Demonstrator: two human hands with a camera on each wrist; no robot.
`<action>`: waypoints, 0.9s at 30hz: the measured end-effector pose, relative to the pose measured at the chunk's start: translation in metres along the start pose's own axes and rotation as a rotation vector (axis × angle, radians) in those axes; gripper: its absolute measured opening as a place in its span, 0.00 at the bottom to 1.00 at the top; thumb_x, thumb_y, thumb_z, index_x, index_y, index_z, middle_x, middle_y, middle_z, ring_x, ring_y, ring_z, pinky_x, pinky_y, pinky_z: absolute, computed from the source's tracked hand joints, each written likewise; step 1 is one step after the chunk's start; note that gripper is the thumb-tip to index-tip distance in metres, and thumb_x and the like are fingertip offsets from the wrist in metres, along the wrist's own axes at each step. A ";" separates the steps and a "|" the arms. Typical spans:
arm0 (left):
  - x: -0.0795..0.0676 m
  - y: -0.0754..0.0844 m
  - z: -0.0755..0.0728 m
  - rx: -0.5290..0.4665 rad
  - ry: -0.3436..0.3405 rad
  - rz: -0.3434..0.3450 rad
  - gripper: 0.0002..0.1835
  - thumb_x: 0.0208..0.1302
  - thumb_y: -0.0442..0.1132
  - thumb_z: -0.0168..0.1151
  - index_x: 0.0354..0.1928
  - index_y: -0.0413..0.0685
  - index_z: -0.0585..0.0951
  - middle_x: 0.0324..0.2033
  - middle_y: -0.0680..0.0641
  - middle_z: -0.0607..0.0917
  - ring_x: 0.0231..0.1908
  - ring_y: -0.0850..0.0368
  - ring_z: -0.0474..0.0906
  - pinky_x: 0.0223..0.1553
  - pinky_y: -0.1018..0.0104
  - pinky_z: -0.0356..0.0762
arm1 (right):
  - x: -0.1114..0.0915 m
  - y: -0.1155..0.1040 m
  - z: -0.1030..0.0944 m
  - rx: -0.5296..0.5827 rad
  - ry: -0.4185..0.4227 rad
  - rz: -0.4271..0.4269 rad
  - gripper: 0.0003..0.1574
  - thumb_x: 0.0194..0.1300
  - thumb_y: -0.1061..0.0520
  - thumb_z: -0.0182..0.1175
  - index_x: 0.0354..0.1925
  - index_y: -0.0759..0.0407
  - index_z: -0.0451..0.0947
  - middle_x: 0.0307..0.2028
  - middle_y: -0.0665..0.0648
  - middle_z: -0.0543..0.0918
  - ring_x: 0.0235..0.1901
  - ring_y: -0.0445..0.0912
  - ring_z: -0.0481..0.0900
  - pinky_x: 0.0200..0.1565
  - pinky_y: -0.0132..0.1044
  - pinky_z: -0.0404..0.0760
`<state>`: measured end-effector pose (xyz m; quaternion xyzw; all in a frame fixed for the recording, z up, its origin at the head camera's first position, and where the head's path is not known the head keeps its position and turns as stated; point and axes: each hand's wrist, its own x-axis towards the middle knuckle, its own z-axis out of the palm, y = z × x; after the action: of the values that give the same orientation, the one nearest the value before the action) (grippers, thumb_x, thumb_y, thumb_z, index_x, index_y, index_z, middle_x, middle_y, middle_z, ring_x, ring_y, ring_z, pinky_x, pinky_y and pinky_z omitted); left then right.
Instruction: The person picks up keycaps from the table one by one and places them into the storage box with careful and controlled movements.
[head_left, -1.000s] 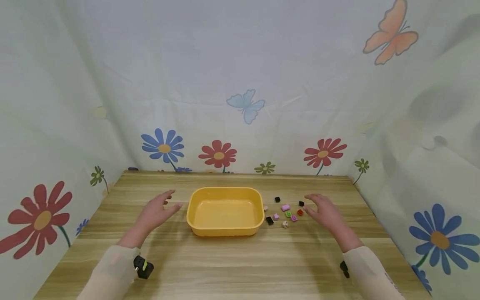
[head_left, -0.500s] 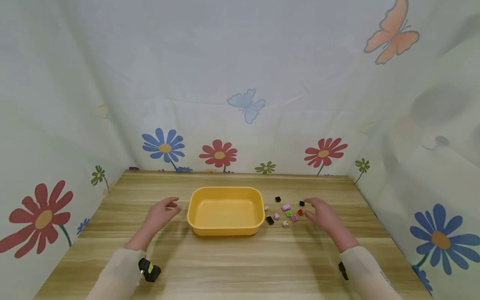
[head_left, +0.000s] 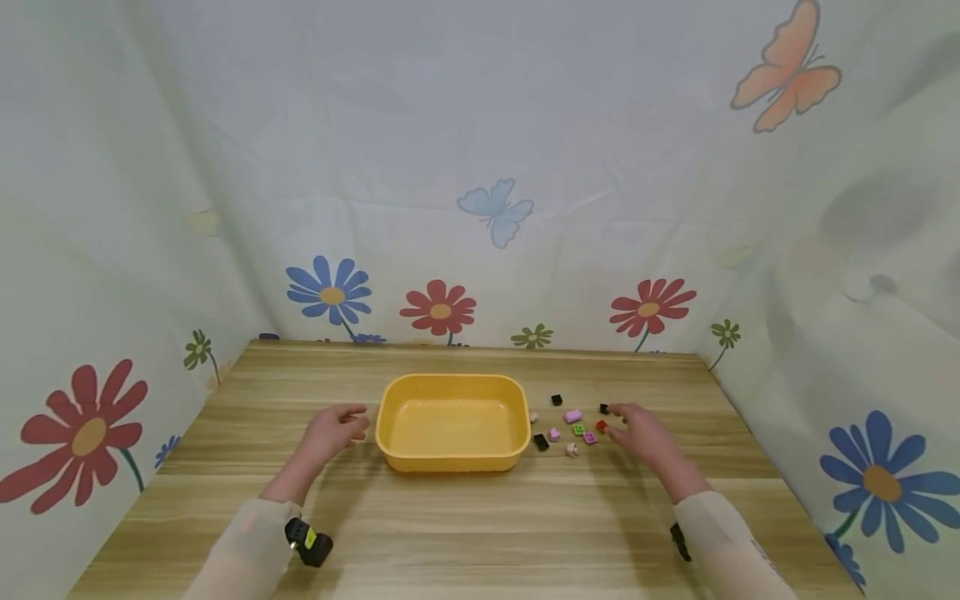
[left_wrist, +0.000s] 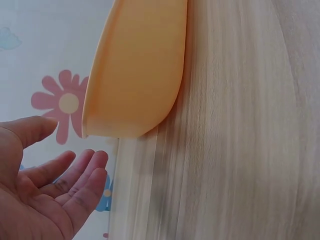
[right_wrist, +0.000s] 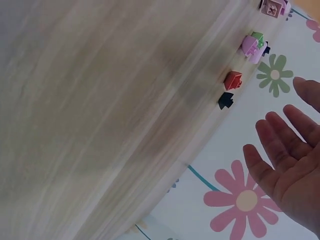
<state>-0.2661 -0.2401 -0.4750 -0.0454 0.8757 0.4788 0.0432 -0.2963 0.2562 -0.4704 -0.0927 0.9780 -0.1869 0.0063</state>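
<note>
A yellow plastic tub (head_left: 453, 463) stands at the middle of the table with nothing in it. My left hand (head_left: 335, 433) hovers just left of the tub, fingers loosely bent and holding nothing; the left wrist view shows a gap between its fingers and the tub wall (left_wrist: 140, 70). Right of the tub lie several small toy bricks, among them a red brick (head_left: 602, 426), a green brick (head_left: 578, 430), a pink brick (head_left: 573, 416) and a black brick (head_left: 603, 408). Beside the red and black bricks is my right hand (head_left: 647, 435), its fingers relaxed and apart from them in the right wrist view.
The wood-grain table (head_left: 480, 533) reaches back to a flower-print curtain (head_left: 390, 208), which also encloses both sides. Another black brick (head_left: 541, 442) and a whitish piece (head_left: 572, 450) lie close to the tub's right side.
My left hand has come slightly nearer the tub and toward me, its thumb and fingers closer together. My right hand has shifted a little to the left. Tub and bricks stay put.
</note>
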 end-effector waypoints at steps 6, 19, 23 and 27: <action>0.001 -0.001 0.005 -0.022 -0.019 -0.047 0.27 0.75 0.42 0.58 0.67 0.28 0.73 0.59 0.26 0.81 0.46 0.44 0.87 0.48 0.53 0.89 | 0.005 0.000 0.005 0.009 -0.024 0.034 0.26 0.70 0.59 0.63 0.62 0.72 0.76 0.60 0.76 0.79 0.56 0.66 0.81 0.58 0.60 0.82; 0.002 -0.003 0.012 -0.073 -0.002 -0.067 0.24 0.72 0.41 0.62 0.61 0.29 0.79 0.55 0.30 0.85 0.40 0.51 0.87 0.43 0.57 0.89 | 0.012 0.000 0.016 0.029 -0.036 0.084 0.26 0.70 0.62 0.61 0.61 0.76 0.74 0.58 0.78 0.79 0.57 0.70 0.79 0.61 0.62 0.80; 0.003 -0.006 0.015 -0.101 0.007 -0.072 0.23 0.70 0.39 0.63 0.59 0.27 0.80 0.51 0.30 0.86 0.39 0.50 0.87 0.41 0.58 0.90 | 0.014 0.000 0.018 0.027 -0.022 0.101 0.25 0.72 0.62 0.60 0.61 0.76 0.74 0.59 0.78 0.79 0.60 0.70 0.78 0.63 0.62 0.78; 0.003 -0.008 0.017 -0.137 0.009 -0.066 0.22 0.70 0.37 0.63 0.58 0.25 0.79 0.49 0.30 0.87 0.38 0.51 0.87 0.41 0.58 0.90 | 0.018 0.002 0.023 0.028 -0.005 0.093 0.24 0.71 0.63 0.60 0.59 0.78 0.75 0.58 0.78 0.80 0.59 0.70 0.78 0.63 0.62 0.78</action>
<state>-0.2672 -0.2304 -0.4907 -0.0795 0.8391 0.5357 0.0518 -0.3128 0.2462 -0.4918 -0.0473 0.9785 -0.1999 0.0190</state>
